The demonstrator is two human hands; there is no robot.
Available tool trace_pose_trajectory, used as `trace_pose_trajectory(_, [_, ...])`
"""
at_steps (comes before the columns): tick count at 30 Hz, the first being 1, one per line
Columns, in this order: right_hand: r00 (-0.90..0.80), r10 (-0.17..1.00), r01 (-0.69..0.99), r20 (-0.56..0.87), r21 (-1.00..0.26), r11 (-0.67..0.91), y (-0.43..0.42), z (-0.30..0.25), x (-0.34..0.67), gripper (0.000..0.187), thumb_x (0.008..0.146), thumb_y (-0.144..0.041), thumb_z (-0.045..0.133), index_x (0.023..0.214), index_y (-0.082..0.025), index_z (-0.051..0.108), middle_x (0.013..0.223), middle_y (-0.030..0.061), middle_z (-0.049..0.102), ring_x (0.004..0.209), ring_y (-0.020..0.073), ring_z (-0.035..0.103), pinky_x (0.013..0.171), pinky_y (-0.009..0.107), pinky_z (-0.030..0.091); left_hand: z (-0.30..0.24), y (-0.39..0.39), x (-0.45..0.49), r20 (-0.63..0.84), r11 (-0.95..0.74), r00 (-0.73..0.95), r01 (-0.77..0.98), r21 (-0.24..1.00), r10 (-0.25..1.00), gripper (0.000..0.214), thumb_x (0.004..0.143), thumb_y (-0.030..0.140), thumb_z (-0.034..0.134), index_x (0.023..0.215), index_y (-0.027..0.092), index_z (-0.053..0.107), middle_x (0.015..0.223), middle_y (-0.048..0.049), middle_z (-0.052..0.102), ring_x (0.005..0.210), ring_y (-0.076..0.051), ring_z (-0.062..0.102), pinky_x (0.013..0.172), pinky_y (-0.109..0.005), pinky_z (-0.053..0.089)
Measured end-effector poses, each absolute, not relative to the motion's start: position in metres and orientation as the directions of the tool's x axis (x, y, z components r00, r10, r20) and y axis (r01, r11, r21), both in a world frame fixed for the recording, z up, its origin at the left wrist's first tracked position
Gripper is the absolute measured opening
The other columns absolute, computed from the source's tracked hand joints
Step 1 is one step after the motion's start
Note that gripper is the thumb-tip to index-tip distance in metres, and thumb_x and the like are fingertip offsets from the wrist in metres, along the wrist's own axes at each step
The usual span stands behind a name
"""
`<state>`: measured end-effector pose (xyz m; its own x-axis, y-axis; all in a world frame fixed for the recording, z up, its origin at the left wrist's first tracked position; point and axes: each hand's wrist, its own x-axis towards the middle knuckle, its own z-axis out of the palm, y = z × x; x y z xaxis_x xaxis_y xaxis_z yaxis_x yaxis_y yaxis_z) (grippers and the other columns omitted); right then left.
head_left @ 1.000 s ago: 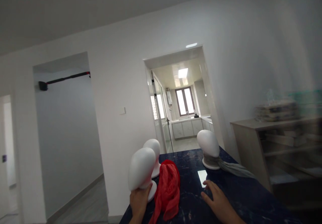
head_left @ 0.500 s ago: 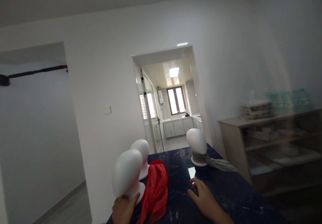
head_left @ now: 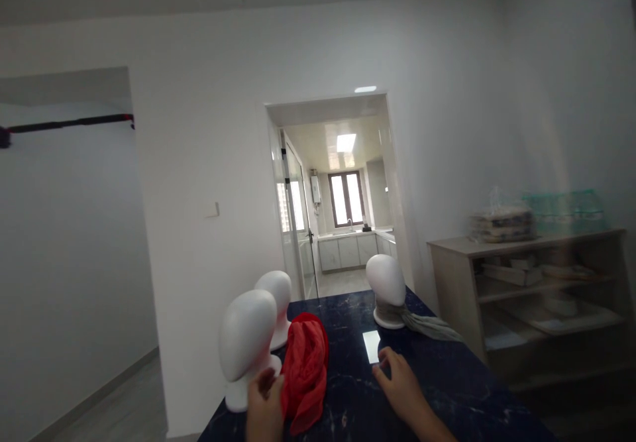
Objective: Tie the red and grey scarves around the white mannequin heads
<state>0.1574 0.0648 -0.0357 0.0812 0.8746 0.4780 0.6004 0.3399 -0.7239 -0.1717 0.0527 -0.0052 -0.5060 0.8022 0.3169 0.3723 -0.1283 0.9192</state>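
My left hand (head_left: 265, 397) is beside the near white foam mannequin head (head_left: 247, 336), at the left edge of a red scarf (head_left: 304, 369). Its fingers are loosely curled with a gap to the thumb; whether it touches the scarf is hard to tell. The scarf lies bunched on the dark blue marbled table (head_left: 348, 389). Behind stands a second white mannequin head (head_left: 275, 296). Over the table's right half hovers my right hand (head_left: 400, 379), open, fingers bent and holding nothing. Farther back, a third mannequin head (head_left: 386, 279) wears a grey-green scarf (head_left: 431, 327) around its neck, one end trailing right.
On the right is a wooden shelf unit (head_left: 452, 250) with a tissue pack (head_left: 504, 223) and a greenish pack of bottles (head_left: 564, 210) on top. Beyond the table, a doorway with a glass door (head_left: 301, 243) leads to a kitchen.
My left hand has come off the near mannequin head's base and moved right to the scarf's edge. My right hand has shifted only slightly. The view has tilted a little.
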Motion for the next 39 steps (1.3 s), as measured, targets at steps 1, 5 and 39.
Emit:
trace_pose_trajectory(1, [0.103, 0.868, 0.619, 0.486, -0.714, 0.326, 0.066, -0.038, 0.157, 0.023, 0.093, -0.040, 0.057, 0.103, -0.023, 0.068, 0.098, 0.0075, 0.074, 0.099, 0.0274, 0.069, 0.091, 0.037, 0.050, 0.000, 0.050, -0.144, 0.349, -0.221, -0.448, 0.313, 0.924, 0.823, 0.048, 0.087, 0.053, 0.050, 0.124, 0.023, 0.050, 0.132, -0.0162, 0.068, 0.125, -0.033, 0.067, 0.107, -0.045, 0.055])
trace_pose_trajectory(5, [0.198, 0.829, 0.686, 0.523, -0.678, 0.264, 0.072, -0.050, 0.160, 0.020, 0.092, -0.038, 0.055, 0.091, -0.024, 0.069, 0.098, 0.0096, 0.075, 0.099, 0.0287, 0.070, 0.093, 0.038, 0.050, 0.001, 0.051, -0.050, 0.501, -0.400, -0.243, 0.367, 0.840, 0.831, 0.040, 0.088, 0.041, 0.056, 0.123, 0.022, 0.052, 0.122, -0.0142, 0.066, 0.109, -0.029, 0.065, 0.101, -0.044, 0.052])
trace_pose_trajectory(39, [0.221, 0.904, 0.810, 0.365, -0.585, 0.038, 0.186, -0.006, 0.218, 0.031, 0.092, -0.030, 0.052, 0.097, -0.017, 0.080, 0.108, 0.0200, 0.082, 0.109, 0.0320, 0.076, 0.073, 0.030, 0.044, -0.030, 0.059, -0.009, 0.346, -0.343, 0.048, 0.312, 0.886, 0.937, 0.023, 0.084, 0.018, 0.058, 0.106, 0.019, 0.061, 0.108, -0.0063, 0.062, 0.092, -0.020, 0.062, 0.091, -0.033, 0.046])
